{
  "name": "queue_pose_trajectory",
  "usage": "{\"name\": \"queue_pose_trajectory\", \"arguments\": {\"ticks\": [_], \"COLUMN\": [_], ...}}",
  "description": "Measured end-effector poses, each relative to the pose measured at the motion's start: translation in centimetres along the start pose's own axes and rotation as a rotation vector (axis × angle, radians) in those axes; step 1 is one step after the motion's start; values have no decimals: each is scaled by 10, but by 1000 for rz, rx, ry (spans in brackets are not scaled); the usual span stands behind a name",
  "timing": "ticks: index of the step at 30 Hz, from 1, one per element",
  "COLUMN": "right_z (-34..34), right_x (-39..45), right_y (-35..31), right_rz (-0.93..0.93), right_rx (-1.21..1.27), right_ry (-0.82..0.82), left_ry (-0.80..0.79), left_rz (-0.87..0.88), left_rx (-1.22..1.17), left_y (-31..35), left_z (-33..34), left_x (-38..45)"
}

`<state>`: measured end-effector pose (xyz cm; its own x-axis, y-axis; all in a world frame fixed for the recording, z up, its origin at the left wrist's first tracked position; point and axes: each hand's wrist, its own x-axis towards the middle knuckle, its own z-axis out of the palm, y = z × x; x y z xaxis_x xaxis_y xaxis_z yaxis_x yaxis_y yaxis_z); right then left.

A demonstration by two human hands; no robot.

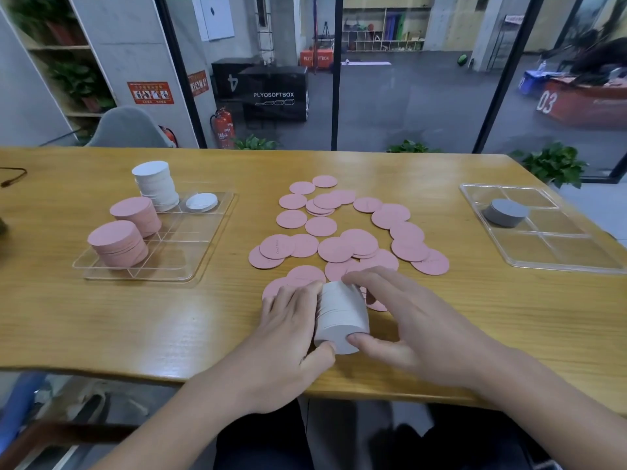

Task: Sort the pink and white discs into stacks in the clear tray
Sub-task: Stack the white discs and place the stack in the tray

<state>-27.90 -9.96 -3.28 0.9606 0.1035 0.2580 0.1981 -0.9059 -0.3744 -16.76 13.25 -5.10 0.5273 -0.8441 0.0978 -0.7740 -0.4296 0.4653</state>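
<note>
Partly hidden under both hands: several pink discs [307, 275] near the table edge (count unclear). Right clear tray [556, 247] cut off by the right edge. Far room blurred.

Counter [101, 320]: yellow-tan wood w/ visible grain. Loose discs [342, 228] in the middle: all pink, matte. Stack btwn my hands [341, 317]: white/pale grey, thin edge lines. Left tray [190, 262]: clear; holds 2 pink stacks [118, 244], a tall white stack [156, 186] & a low white one [202, 201]. Right tray [576, 256]: clear too, w/ 1 grey stack [506, 212]. Fire extinguisher [224, 128] behind: red. Box [274, 96]: black, white lettering. Plants [553, 162]: green.
</note>
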Motion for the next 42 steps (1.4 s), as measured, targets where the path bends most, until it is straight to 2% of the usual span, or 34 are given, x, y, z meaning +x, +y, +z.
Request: {"name": "queue_pose_trajectory", "arguments": {"ticks": [4, 8, 11, 14, 18, 27, 33, 37, 42], "right_z": [-3, -2, -7, -7, 5, 47, 89, 106, 113], "right_x": [2, 22, 63, 121, 212, 372, 427, 444, 458], "right_y": [-3, -12, -19, -21, -19, -10, -1, 0, -6], "right_rz": [88, 188, 310, 422, 451, 561, 532, 513, 539], "right_rx": [182, 509, 778, 916, 984, 1050, 1017, 935, 840], "right_ry": [36, 79, 136, 134, 113, 7, -96, -116, -148], "left_ry": [9, -3, 183, 397, 552, 623, 701, 657, 693], "left_rz": [-19, -77, -42, -46, -103, -308, -558, -667, -702], "left_rx": [-93, -259, -264, -259, -293, -310, -125, -12, -96], "left_y": [1, -11, -29, -57, -104, -196, -233, -246, -253], "left_z": [-6, -25, -44, -66, -100, -143, -137, -133, -136], "left_x": [-2, -8, 4, 28, 57, 112, 120, 123, 118]}}
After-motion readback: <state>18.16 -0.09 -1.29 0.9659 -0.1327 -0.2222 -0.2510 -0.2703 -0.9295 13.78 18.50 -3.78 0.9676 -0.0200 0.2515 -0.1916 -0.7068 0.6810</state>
